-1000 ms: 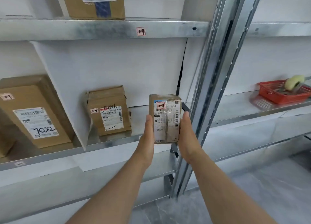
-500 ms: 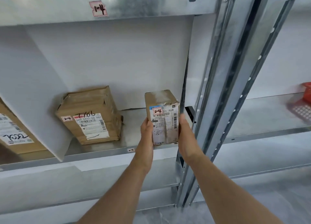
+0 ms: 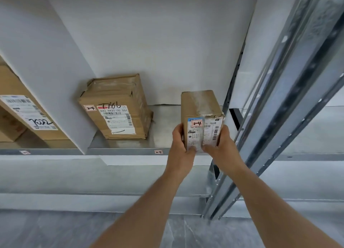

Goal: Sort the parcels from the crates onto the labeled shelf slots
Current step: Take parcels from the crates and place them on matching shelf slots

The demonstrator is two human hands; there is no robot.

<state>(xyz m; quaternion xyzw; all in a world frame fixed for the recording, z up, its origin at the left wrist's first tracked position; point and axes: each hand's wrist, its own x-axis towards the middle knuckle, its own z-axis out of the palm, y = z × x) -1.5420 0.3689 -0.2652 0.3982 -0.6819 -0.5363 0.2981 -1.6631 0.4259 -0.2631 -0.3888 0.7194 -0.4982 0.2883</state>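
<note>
Box (image 3: 202,117) clamped between left hand (image 3: 179,148) and right hand (image 3: 221,149) could topple off the shelf (image 3: 163,128) edge if released early.

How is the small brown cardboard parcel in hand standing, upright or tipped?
Upright: the small brown cardboard parcel stands on end, label facing out, gripped between left hand and right hand.

Three parcels (image 3: 200,106) (image 3: 116,98) (image 3: 28,113) — two hands (image 3: 181,149) (image 3: 221,147) — two slot labels (image 3: 158,152) (image 3: 24,152).

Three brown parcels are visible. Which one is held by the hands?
The small parcel at the right, with a 2-4 sticker: the left hand and the right hand grip its sides. The T786 parcel and the 7022 parcel are untouched.
</note>
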